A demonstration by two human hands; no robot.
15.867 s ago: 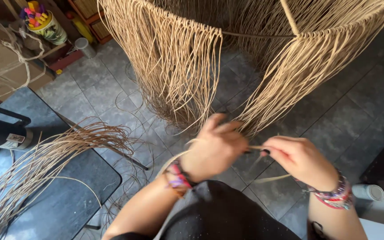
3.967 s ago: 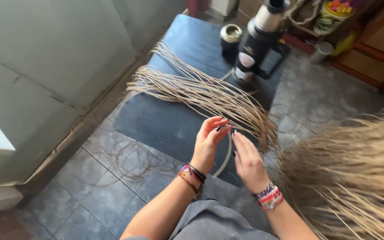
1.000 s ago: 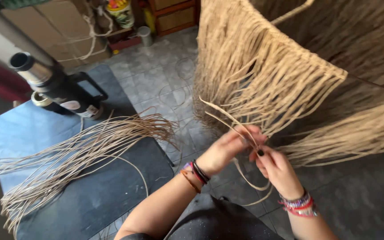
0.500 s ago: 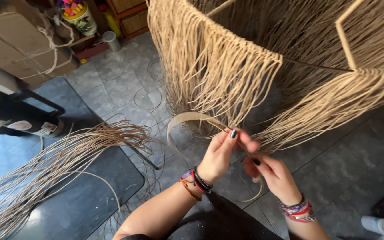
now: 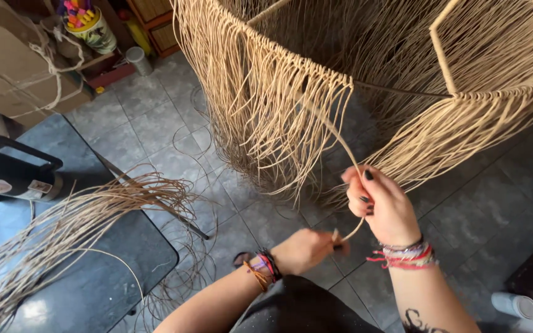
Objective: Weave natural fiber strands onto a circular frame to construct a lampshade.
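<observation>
A large wire frame (image 5: pixel 442 58) hangs in front of me, draped with a fringe of tan cords (image 5: pixel 266 117). One loose tan strand (image 5: pixel 340 145) runs from the fringe down through my right hand (image 5: pixel 384 203), which pinches it just below the frame's edge. The strand curves on down to my left hand (image 5: pixel 306 250), which grips its end between the fingertips, lower and closer to my body. Both wrists carry coloured bracelets.
A bundle of loose tan cords (image 5: pixel 81 228) lies across a dark table (image 5: pixel 94 296) at the left, beside a black flask (image 5: pixel 7 182). A tied cardboard box (image 5: pixel 13 74), a jar of coloured items (image 5: pixel 90 28) and a white bottle (image 5: pixel 516 305) stand on the tiled floor.
My right hand has risen toward the frame with the strand. My left hand has dropped lower, holding the strand's end. The wide loop of half a second ago has been drawn tighter.
</observation>
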